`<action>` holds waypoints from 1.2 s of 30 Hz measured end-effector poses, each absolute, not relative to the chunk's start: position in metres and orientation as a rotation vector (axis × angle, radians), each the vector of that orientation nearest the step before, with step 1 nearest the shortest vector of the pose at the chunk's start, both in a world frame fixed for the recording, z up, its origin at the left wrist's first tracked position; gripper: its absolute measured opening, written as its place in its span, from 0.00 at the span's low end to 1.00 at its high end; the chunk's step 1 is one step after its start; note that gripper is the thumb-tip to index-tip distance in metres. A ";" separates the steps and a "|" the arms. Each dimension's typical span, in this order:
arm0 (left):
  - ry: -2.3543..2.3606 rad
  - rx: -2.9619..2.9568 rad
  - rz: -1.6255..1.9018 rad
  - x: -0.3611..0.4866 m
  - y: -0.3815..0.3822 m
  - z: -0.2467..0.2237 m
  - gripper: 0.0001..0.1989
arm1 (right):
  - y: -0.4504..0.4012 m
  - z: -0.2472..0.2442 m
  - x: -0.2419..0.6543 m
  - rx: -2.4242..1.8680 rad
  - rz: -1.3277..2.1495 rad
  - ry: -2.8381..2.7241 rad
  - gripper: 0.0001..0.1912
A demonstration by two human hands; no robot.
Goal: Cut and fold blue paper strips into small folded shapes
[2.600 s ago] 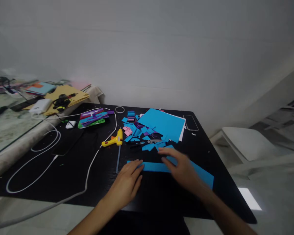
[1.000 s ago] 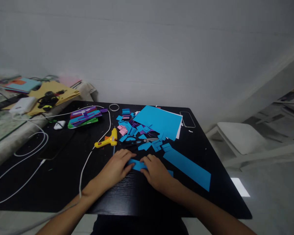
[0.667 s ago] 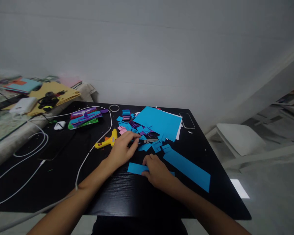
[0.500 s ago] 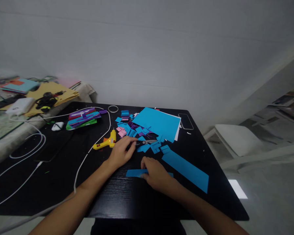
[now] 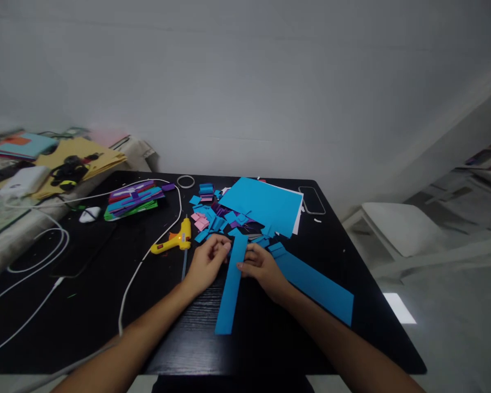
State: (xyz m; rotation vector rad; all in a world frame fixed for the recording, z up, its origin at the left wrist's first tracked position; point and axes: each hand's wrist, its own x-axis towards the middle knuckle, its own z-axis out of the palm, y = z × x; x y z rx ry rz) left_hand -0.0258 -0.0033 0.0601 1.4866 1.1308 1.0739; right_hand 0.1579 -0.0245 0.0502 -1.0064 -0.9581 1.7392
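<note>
A long blue paper strip (image 5: 230, 297) stands lengthwise in front of me, its far end near the pile of cut pieces. My right hand (image 5: 264, 270) pinches it by the right edge, thumb on top. Close to its left edge, my left hand (image 5: 210, 256) has its fingers curled together; what they hold, if anything, is hidden. Beyond the strip, a grey scissor blade (image 5: 253, 237) shows in part among small blue paper pieces (image 5: 216, 224). A wider blue paper strip (image 5: 319, 284) lies on the table to the right, partly behind my right forearm.
A yellow glue gun (image 5: 174, 240) lies left of my left hand, by a white cable (image 5: 141, 263). Large blue sheets (image 5: 265, 204) are at the back, with a phone-shaped item (image 5: 312, 201) beside them. Stacked coloured paper (image 5: 133, 203) and a tape ring (image 5: 185, 181) sit back left.
The strip has turned from lying crosswise to pointing away from me. My right hand has moved up and forward with it. My left hand's fingers have drawn in from the scissors' area.
</note>
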 end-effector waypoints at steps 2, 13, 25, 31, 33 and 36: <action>1.145 1.581 1.035 -0.026 -0.005 0.058 0.15 | -0.027 0.048 0.157 -0.996 1.761 -0.962 0.27; 1.027 1.405 0.889 -0.026 -0.009 0.067 0.18 | -0.023 0.052 0.162 -1.044 1.577 -1.018 0.18; 1.005 1.372 0.846 -0.025 -0.006 0.074 0.21 | -0.023 0.055 0.162 -1.051 1.600 -1.007 0.18; 1.004 1.358 0.806 -0.024 -0.007 0.073 0.22 | -0.024 0.055 0.161 -1.043 1.629 -0.960 0.19; 1.001 1.354 0.788 -0.024 -0.008 0.073 0.22 | -0.024 0.055 0.161 -1.029 1.636 -0.954 0.19; 0.978 1.280 0.738 -0.023 -0.010 0.073 0.22 | -0.025 0.052 0.161 -0.999 1.648 -0.939 0.18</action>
